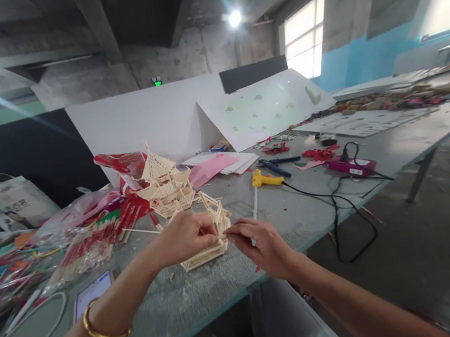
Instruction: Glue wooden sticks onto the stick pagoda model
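A small model built of thin wooden sticks stands at the table's front edge. My left hand reaches over it from the left, its fingers curled and closed at the model's right side. My right hand comes from the right with thumb and fingertips pinched together against the same side. What lies between the fingertips of either hand is too small to make out. Behind my left hand, a taller stick model with a pointed roof stands upright. A yellow hot glue gun rests beyond my right hand, with a glue stick at its back.
Plastic-wrapped sticks and a phone lie to the left. Blue-handled pliers are behind the glue gun. Its black cord runs toward a purple power strip and hangs over the table edge. White boards lean at the back.
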Motion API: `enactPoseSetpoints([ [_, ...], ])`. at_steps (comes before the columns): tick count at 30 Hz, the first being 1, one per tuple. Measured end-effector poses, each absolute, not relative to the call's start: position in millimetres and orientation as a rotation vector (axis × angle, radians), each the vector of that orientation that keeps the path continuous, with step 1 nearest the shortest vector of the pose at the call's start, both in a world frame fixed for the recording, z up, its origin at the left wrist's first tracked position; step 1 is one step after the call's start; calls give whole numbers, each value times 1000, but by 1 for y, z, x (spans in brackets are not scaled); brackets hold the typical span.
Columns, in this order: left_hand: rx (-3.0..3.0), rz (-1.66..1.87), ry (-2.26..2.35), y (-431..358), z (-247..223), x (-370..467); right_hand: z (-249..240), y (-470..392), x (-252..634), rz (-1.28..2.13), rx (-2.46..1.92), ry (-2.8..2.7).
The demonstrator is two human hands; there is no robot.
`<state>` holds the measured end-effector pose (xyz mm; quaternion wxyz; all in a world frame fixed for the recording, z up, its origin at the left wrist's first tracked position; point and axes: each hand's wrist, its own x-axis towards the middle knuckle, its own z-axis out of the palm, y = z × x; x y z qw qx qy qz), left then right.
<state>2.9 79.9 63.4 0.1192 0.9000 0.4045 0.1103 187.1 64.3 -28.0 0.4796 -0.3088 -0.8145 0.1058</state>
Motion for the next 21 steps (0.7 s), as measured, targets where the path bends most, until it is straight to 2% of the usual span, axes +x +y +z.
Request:
enactPoseSetpoints([
  [12,2213,625,1248,53,25,17,-25,51,192,294,-718,-1992],
  [21,2110,761,1270,47,16,24,-21,43,199,260,-732,-1974],
])
